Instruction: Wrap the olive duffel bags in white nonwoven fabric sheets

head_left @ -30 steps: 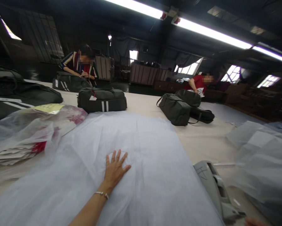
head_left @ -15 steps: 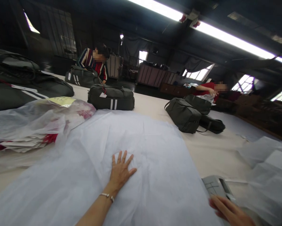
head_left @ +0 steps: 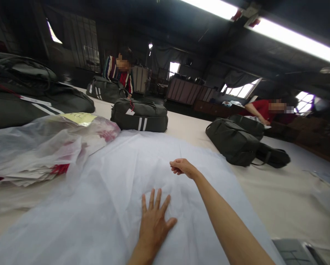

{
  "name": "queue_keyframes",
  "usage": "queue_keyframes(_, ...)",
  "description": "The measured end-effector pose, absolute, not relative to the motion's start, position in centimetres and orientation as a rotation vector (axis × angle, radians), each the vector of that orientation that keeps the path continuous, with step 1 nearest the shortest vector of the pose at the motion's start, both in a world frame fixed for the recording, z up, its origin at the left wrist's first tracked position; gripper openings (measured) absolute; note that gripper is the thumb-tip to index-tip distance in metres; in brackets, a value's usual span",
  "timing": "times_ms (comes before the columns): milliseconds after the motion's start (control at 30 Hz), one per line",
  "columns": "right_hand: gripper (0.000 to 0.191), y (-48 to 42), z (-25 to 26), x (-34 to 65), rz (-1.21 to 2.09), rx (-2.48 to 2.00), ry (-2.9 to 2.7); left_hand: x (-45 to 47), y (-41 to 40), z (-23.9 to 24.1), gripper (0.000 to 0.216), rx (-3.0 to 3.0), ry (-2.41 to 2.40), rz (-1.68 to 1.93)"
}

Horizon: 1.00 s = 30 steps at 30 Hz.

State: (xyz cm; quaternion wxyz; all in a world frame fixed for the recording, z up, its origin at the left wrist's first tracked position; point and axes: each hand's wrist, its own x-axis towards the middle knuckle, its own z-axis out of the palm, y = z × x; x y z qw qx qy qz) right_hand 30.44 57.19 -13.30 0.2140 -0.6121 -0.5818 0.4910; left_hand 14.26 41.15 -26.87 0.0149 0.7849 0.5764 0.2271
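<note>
My left hand (head_left: 155,222) lies flat with its fingers spread on a large white sheet (head_left: 117,206) of thin, creased material. Just beyond it, over the far middle of the sheet, my right hand (head_left: 183,167) is closed in a pinch. Whatever may be between those fingertips is too small to make out. At the bottom right corner, partly cut off by the frame, stands a grey desktop device (head_left: 290,250) with dark marks on top; it looks like a tape dispenser.
A dark green bag (head_left: 139,116) with white stripes stands beyond the sheet. Similar bags (head_left: 233,141) sit to the right, and another (head_left: 38,99) at left behind clear plastic (head_left: 49,143) over tags. A person in stripes (head_left: 126,77) and one in red (head_left: 261,110) work across the table.
My right hand has moved from beside the grey device at right to over the sheet, its fingers now pinched. My left hand stays flat on the sheet. The view has shifted right-to-left slightly.
</note>
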Motion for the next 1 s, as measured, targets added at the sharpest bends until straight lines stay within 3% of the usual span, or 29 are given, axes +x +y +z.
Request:
queue_keyframes(233, 0.032, 60.4, -18.4, 32.7, 1.11, -2.247, -1.724, 14.4, 41.0, -26.8, 0.072, 2.4, 1.77, 0.775)
queue_keyframes(500, 0.042, 61.1, -18.9, 33.2, 0.756, -2.402, -1.84, 14.4, 41.1, -26.8, 0.071, 2.425, 1.788, 0.733)
queue_keyframes(800, 0.064, 57.4, -17.7, 35.9, 0.456, -2.197, -1.756, 14.2, 41.1, -26.5, 0.07, 2.438, 1.793, 0.692)
queue_keyframes(900, 0.063, 54.7, -19.2, 34.7, 0.282, -1.993, -1.931, 14.2, 41.1, -26.5, 0.071, 2.455, 1.796, 0.689)
queue_keyframes(1000, 0.066, 52.5, -22.0, 33.2, 0.333, -1.798, -2.23, 14.2, 41.1, -26.5, 0.071, 2.49, 1.814, 0.67)
